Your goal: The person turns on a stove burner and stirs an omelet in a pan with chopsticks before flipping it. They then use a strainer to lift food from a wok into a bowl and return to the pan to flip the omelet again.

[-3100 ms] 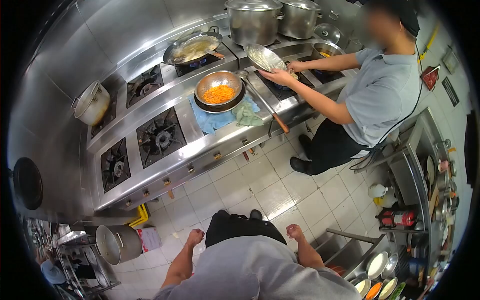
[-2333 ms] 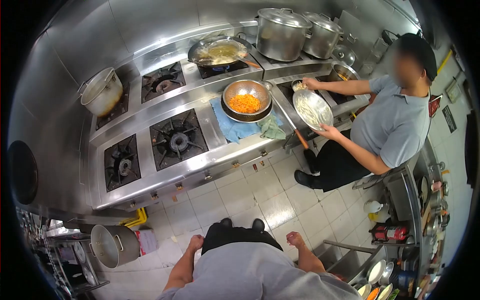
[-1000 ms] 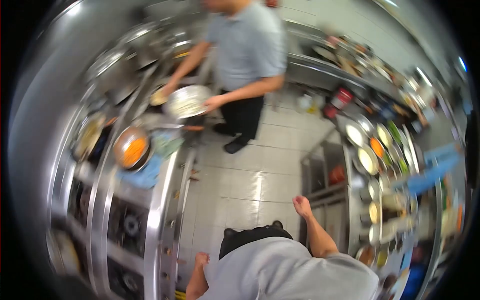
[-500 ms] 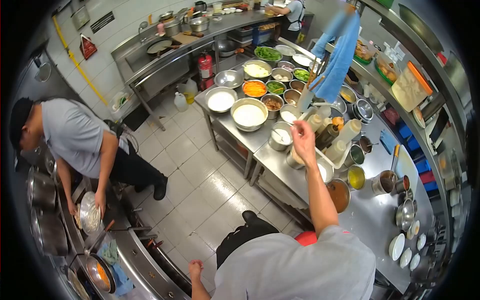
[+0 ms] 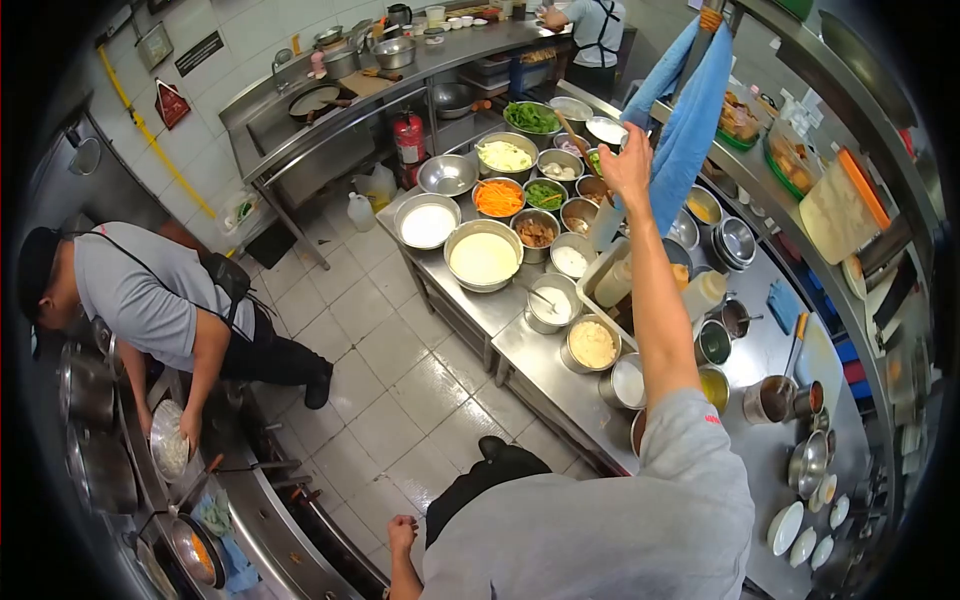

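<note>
My right arm is stretched over the counter. My right hand (image 5: 627, 170) is closed at a long wooden stick (image 5: 574, 135), which looks like a chopstick and leans left over the pots. The grip itself is partly hidden. Below the hand stands a clear holder (image 5: 606, 226), and the blue cloth (image 5: 685, 130) hangs just to the right. Around them are metal pots of green leaves (image 5: 532, 117), shredded carrot (image 5: 499, 197) and brown pieces (image 5: 535, 233). Low at my side, my left hand (image 5: 402, 533) hangs with curled fingers and nothing visible in it.
At left, a co-worker (image 5: 150, 290) bends over the stove with a metal bowl (image 5: 172, 445). Another person (image 5: 597, 35) stands at the far counter. Squeeze bottles (image 5: 704, 292) and a pot of pale paste (image 5: 592, 345) lie near my forearm. A shelf (image 5: 800, 80) runs along the right.
My right hand has reached farther away, from the squeeze bottles up to the blue cloth. A wooden stick now leans left of it. The co-worker's bowl has tilted. My left hand stays low.
</note>
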`<state>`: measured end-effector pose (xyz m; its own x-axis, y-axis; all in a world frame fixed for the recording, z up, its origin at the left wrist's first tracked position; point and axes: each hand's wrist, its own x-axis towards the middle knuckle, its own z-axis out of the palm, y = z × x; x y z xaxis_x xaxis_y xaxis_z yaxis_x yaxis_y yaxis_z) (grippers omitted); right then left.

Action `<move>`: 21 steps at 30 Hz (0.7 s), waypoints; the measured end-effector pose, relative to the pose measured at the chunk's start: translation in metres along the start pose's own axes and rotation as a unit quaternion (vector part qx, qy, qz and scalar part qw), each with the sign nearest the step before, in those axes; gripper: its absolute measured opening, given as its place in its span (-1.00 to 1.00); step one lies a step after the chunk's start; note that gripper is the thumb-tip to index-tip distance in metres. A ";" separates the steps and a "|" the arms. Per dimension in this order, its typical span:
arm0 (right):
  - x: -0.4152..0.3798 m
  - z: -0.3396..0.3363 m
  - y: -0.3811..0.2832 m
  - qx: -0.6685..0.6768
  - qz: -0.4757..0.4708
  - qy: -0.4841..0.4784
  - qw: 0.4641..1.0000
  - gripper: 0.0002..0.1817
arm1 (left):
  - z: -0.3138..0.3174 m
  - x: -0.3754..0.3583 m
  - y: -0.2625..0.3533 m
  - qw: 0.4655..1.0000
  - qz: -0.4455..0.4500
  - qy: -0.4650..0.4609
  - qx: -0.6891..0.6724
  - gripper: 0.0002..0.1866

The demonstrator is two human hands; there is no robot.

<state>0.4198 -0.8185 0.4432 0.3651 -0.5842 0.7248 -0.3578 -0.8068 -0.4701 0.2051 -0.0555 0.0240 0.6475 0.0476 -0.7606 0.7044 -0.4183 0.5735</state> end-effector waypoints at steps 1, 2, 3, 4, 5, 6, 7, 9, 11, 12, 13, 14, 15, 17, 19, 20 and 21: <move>0.001 0.005 0.003 0.007 -0.006 0.009 1.000 -0.36 | -0.002 -0.002 -0.010 1.000 -0.011 0.004 -0.007 -0.83; 0.004 0.008 0.006 -0.006 0.011 0.000 1.000 -0.35 | -0.004 -0.006 -0.021 1.000 -0.021 0.008 -0.013 -0.84; 0.007 0.010 0.007 -0.019 0.027 -0.008 0.999 -0.35 | -0.003 -0.010 -0.026 0.999 -0.032 0.011 -0.020 -0.84; 0.009 0.012 0.008 -0.033 0.044 -0.018 0.998 -0.35 | -0.003 -0.015 -0.033 0.999 -0.031 0.011 -0.015 -0.83; 0.013 0.015 0.015 -0.042 0.047 -0.031 0.998 -0.37 | -0.004 -0.025 -0.042 0.999 -0.031 0.011 -0.009 -0.83; 0.019 0.015 0.017 0.033 0.071 -0.095 0.992 -0.37 | -0.005 -0.034 -0.048 0.999 -0.031 0.011 -0.002 -0.82; 0.025 0.011 0.018 0.106 0.095 -0.156 0.977 -0.37 | -0.005 -0.038 -0.057 1.000 -0.014 0.016 -0.010 -0.82; 0.029 0.011 0.021 0.234 0.137 -0.250 0.930 -0.29 | -0.004 -0.046 -0.074 0.999 0.021 0.023 -0.024 -0.82; 0.021 0.008 0.026 0.224 0.066 -0.323 0.917 -0.31 | -0.002 -0.045 -0.084 0.999 0.005 0.027 -0.027 -0.81; 0.019 0.007 0.026 0.218 0.029 -0.359 0.907 -0.31 | 0.000 -0.046 -0.086 0.999 -0.003 0.030 -0.030 -0.81; 0.018 0.011 0.028 0.158 -0.003 -0.348 0.924 -0.39 | 0.004 -0.049 -0.083 0.999 0.006 0.024 -0.021 -0.81; 0.014 0.017 0.031 0.098 -0.034 -0.337 0.936 -0.47 | 0.004 -0.051 -0.080 1.000 0.013 0.017 -0.012 -0.81; 0.010 0.023 0.035 0.036 -0.064 -0.324 0.943 -0.54 | 0.005 -0.056 -0.074 1.000 0.021 0.010 -0.001 -0.80; 0.020 0.032 0.043 0.004 -0.041 -0.342 0.939 -0.61 | 0.009 -0.050 -0.069 1.000 0.021 0.003 0.004 -0.81; 0.029 0.013 0.025 0.121 -0.023 -0.229 0.966 -0.65 | 0.008 -0.037 -0.060 0.999 0.017 0.002 -0.028 -0.83; 0.038 -0.001 0.011 0.179 -0.015 -0.172 0.969 -0.66 | 0.007 -0.031 -0.057 0.998 0.012 0.003 -0.064 -0.83; 0.051 -0.017 -0.001 0.170 -0.038 -0.160 0.972 -0.63 | 0.006 -0.028 -0.055 0.995 0.005 0.005 -0.099 -0.84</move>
<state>0.4238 -0.8461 0.4894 0.6471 -0.4752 0.5961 -0.0352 -0.7997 -0.5993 0.1466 -0.0389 0.0120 0.6569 0.0532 -0.7521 0.7407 -0.2322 0.6305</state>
